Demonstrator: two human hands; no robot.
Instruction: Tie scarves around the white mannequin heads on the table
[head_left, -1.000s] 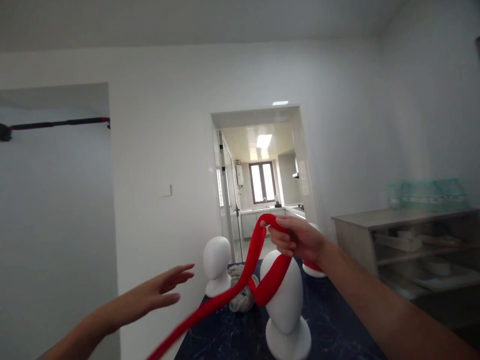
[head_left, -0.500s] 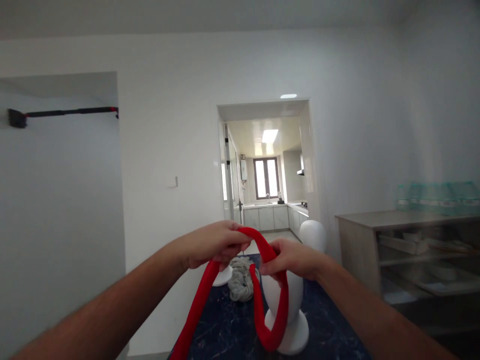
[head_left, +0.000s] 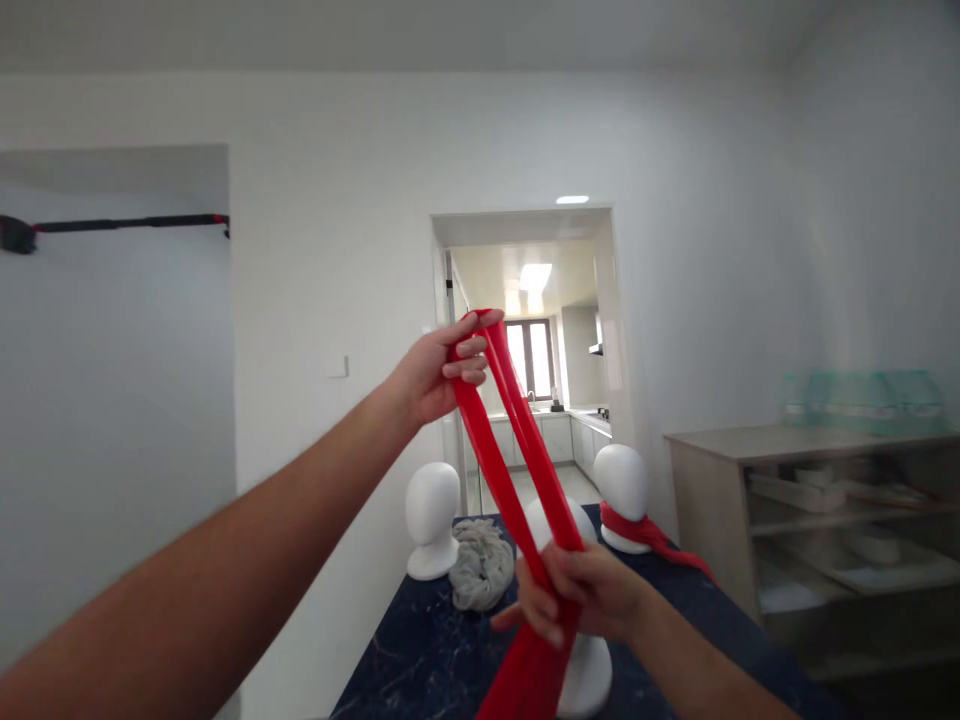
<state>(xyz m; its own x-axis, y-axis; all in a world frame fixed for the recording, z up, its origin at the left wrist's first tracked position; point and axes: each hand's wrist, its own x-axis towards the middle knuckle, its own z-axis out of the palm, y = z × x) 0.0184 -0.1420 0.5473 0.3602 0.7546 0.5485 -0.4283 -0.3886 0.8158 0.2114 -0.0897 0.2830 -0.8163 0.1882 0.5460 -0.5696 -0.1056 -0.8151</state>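
At the left-centre of the frame the left hand (head_left: pixel 439 372) is raised, fingers curled tight around the folded top of a red scarf (head_left: pixel 517 450), which runs as two taut strands down and rightward to the lower centre. Below it a white mannequin head (head_left: pixel 433 515) stands on the dark marbled table (head_left: pixel 420 660), just beside a grey bundled cloth (head_left: pixel 480 565). At lower centre the right hand (head_left: pixel 581 592) clenches both red strands before another mannequin head's base (head_left: pixel 592 672). Further right, a third head (head_left: pixel 622 485) wears a red scarf (head_left: pixel 652 535).
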